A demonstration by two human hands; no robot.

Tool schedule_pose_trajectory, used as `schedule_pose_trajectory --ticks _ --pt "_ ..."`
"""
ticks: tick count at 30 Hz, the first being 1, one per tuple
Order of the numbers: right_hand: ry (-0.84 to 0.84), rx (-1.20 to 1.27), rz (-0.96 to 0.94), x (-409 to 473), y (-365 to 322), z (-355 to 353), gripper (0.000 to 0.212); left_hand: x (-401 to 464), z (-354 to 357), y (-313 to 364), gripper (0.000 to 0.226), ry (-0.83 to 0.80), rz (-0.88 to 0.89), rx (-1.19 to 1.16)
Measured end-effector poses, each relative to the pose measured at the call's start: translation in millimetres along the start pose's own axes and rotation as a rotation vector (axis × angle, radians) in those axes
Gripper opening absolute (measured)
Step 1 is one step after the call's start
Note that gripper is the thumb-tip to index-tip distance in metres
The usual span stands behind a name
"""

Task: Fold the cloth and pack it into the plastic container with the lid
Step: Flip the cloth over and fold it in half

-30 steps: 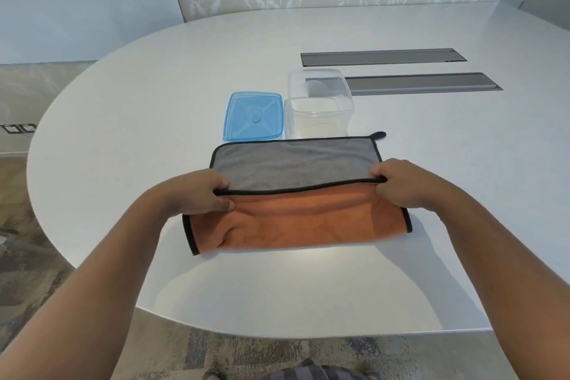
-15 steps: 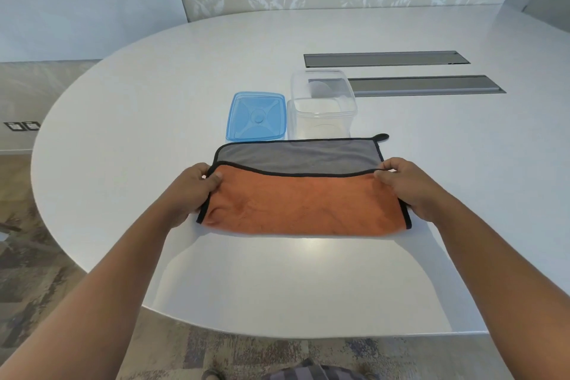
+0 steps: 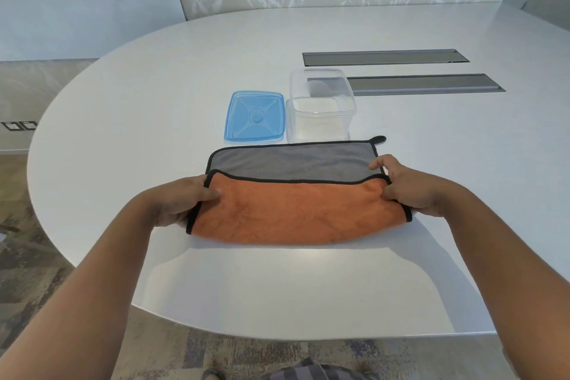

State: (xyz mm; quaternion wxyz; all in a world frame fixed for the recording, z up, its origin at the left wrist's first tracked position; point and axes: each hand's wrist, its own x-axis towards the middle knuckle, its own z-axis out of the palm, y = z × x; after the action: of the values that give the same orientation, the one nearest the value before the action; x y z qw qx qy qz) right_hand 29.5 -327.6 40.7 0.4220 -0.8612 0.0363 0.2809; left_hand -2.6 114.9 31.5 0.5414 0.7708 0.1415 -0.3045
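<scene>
A: Which step is this?
B: The first fold. Left hand (image 3: 182,203) and right hand (image 3: 410,191), fingers pinching the cloth (image 3: 296,210) on the surface (image 3: 154,86).
A: Next?
B: Probably carry the orange edge to the far hem; the container (image 3: 320,108) and lid (image 3: 254,117) wait just beyond.

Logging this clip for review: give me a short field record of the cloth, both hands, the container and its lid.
cloth: orange side folded up over grey, a grey strip left showing at the far edge
left hand: grips the cloth's left edge
right hand: grips the cloth's right edge
container: clear, open, looks empty, just beyond the cloth
lid: blue, flat on the table, left of the container
</scene>
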Motion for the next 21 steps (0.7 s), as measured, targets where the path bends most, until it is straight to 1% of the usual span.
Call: schedule_pose_trajectory --ticks 2,4,6,8,10,12,15,16,18,21 --pt "0.079 0.127 -0.096 3.8 -1.2 1.4 0.057 1.0 -1.1 0.5 0.023 0.056 0.027 -0.037" --pt "0.203 0.252 -0.181 7.2 -3.4 3.3 0.054 6.7 -3.3 -0.1 0.024 0.182 0.076 -0.055" --pt "0.363 0.285 -0.218 12.2 -4.9 5.2 0.051 15.0 -5.8 -2.0 0.023 0.315 0.129 -0.074" --pt "0.473 0.286 -0.222 19.4 -2.5 10.0 0.047 24.6 -5.4 -5.7 0.021 0.435 0.191 -0.076" --pt "0.519 0.280 -0.204 26.7 3.8 17.9 0.040 32.2 -1.2 -10.6 0.021 0.558 0.271 0.019" --pt "0.543 0.214 -0.167 33.6 11.5 25.2 0.033 37.4 5.3 -14.8 0.022 0.638 0.313 0.171" --pt "0.639 0.090 -0.203 39.6 17.2 27.3 0.021 41.4 9.2 -14.8 0.025 0.698 0.292 0.351" --pt "0.653 0.075 -0.230 40.6 16.6 26.1 0.021 41.6 9.3 -13.3 0.025 0.714 0.282 0.391" --pt "0.650 0.095 -0.265 41.2 14.2 23.9 0.023 42.0 9.7 -10.1 0.025 0.750 0.286 0.428" --pt "0.608 0.111 -0.255 41.1 12.1 24.3 0.025 42.3 12.9 -7.2 0.025 0.790 0.317 0.415"
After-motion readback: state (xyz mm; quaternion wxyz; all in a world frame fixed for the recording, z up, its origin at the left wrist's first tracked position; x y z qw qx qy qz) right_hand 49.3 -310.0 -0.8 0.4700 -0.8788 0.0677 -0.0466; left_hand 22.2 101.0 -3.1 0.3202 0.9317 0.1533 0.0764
